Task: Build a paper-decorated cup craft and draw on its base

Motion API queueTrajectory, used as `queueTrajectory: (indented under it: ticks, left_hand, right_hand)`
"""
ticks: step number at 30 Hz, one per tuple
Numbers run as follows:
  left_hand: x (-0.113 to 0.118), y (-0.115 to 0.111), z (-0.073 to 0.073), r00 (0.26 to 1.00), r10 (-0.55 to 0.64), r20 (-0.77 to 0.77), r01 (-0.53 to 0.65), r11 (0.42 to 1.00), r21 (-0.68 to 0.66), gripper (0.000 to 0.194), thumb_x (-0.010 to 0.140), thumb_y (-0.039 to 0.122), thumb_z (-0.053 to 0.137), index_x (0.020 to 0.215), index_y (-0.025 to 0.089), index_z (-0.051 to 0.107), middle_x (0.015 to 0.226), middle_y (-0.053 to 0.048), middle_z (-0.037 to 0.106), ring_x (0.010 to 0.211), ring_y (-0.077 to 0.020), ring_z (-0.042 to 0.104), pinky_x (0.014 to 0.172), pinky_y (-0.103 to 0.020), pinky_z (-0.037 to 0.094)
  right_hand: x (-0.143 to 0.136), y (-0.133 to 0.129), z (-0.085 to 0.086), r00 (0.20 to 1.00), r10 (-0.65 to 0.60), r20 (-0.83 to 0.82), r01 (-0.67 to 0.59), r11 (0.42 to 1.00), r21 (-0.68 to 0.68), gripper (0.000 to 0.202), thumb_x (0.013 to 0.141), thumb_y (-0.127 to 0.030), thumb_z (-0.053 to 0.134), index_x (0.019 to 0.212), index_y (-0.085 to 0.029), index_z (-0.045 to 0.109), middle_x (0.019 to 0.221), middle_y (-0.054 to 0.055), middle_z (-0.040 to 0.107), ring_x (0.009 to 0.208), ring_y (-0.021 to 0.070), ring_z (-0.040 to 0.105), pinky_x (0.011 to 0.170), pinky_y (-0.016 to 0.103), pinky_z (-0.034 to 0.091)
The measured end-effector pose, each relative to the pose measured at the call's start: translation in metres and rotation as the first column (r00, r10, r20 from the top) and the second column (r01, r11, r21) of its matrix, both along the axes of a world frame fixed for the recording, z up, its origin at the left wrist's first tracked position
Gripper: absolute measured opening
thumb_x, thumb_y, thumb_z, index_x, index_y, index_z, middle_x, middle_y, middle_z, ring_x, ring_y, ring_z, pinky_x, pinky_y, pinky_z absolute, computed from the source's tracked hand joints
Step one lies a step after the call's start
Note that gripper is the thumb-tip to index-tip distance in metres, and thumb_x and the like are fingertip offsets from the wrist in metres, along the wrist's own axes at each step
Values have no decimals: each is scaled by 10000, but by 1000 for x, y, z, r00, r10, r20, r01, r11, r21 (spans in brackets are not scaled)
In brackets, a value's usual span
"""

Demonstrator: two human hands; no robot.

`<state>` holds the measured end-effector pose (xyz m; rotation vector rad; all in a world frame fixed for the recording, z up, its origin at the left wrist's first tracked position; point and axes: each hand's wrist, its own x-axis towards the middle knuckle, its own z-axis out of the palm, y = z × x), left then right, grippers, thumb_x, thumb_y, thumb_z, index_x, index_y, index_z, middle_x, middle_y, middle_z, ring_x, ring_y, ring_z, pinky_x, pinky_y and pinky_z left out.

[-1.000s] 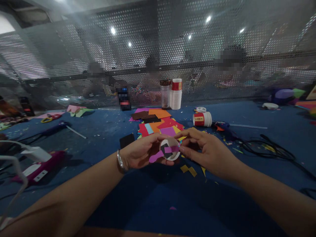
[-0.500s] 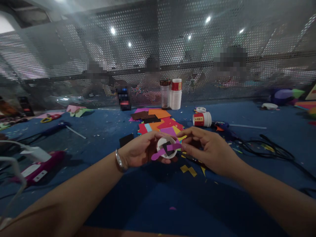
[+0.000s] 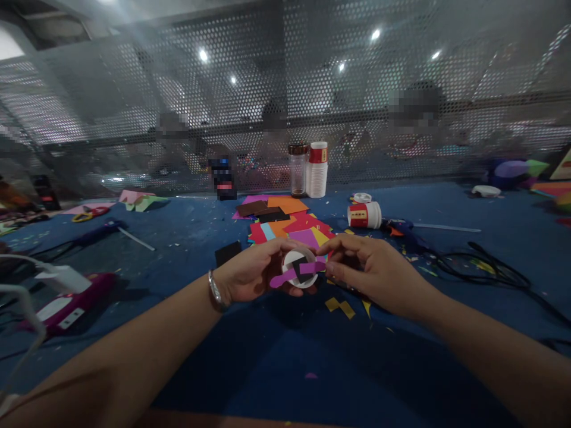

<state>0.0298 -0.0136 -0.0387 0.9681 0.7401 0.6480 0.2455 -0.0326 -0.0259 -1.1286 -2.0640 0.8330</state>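
Since the earlier frame, the round white piece (image 3: 289,260) has shifted slightly toward my left hand (image 3: 252,273), and the left end of its purple strip (image 3: 282,278) sits a little higher. My left hand cradles the white piece above the desk (image 3: 250,362), its fingers curled around the side. My right hand (image 3: 383,273) is bent, fingertips at the strip's right end; whether they actually pinch it, I cannot tell.

I'd judge it best to brace the piece with my left fingers and use only light fingertip pressure on the right, since thin paper could crease or slip askew.

Its pale, circular face looks like a small cup's end. A black paper patch (image 3: 304,278) lies on it, with purple across, sticking out past the rim both ways.

Just beyond are coloured sheets (image 3: 292,225); farther right, a tipped paper cup (image 3: 364,215) lies beside a glue gun (image 3: 413,238).
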Motion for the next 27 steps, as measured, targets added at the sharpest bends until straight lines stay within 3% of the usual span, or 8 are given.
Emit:
queueTrajectory:
  ticks: [7, 11, 15, 19, 23, 27]
  left_hand:
    - [1, -1, 0, 1000, -6, -26, 7, 1000, 27, 250, 896, 274, 523, 913, 100, 701, 850, -122, 751, 723, -215, 746, 540, -227, 562]
    - [2, -1, 1, 999, 13, -40, -12, 1000, 13, 266, 921, 278, 514, 989, 106, 705, 869, -117, 754, 729, -213, 748, 563, -236, 568]
    - [0, 0, -3, 999, 35, -12, -35, 999, -15, 235, 889, 268, 585, 1045, 120, 680, 896, -116, 747, 744, -229, 751, 604, -276, 574]
    - [-6, 4, -13, 998, -6, -60, 5, 1000, -18, 245, 866, 319, 624, 1018, 132, 664, 877, -128, 744, 750, -261, 745, 642, -346, 575]
    - [-13, 11, -20, 968, 99, -233, -64, 986, 152, 161, 838, 265, 644, 903, 142, 725, 789, -96, 739, 695, -211, 691, 623, -301, 526]
    - [-12, 10, -9, 942, 179, -285, -61, 924, 378, 136, 825, 176, 639, 840, 144, 770, 830, -79, 764, 815, -185, 680, 729, -257, 485]
  right_hand:
    - [0, 1, -1, 999, 32, 2, -32, 997, -69, 103, 837, -242, 615, 910, -203, 677, 704, -1, 684, 607, 119, 598, 538, 241, 466]
    - [-1, 2, -1, 999, 31, -26, -35, 985, -167, 69, 832, -264, 617, 819, -202, 646, 711, 0, 669, 611, 112, 588, 550, 236, 478]
    - [-1, 2, -1, 995, -11, -97, -13, 967, -253, 89, 799, -292, 652, 816, -207, 632, 669, -18, 635, 569, 108, 574, 524, 232, 468]
    - [2, 4, -3, 984, -86, -153, 48, 970, -239, 127, 784, -318, 662, 800, -203, 612, 671, -9, 637, 536, 106, 564, 509, 245, 477]
    - [2, 5, -3, 968, -137, -211, 80, 963, -257, 100, 780, -294, 658, 774, -202, 619, 671, 1, 651, 553, 112, 589, 537, 256, 503]
    - [0, 4, -2, 943, -195, -270, 95, 935, -343, 82, 779, -252, 664, 755, -196, 610, 656, -7, 646, 551, 105, 594, 537, 248, 492]
